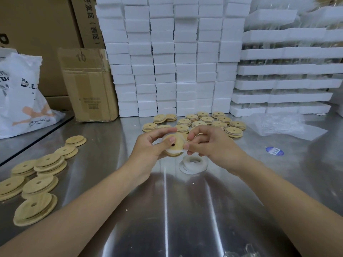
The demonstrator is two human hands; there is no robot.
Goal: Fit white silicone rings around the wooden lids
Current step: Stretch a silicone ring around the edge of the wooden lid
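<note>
Gripping the round, pale wooden lid (176,140) face-up above the steel table (185,210), the left hand (148,146) steadies it while the right hand (209,143), at the lid's right rim, seems to pinch the thin white silicone ring (173,151) there.

My fingers (164,145) hide much of the held lid (178,142); at nine o'clock the plastic bag (22,101) runs off frame.
</note>
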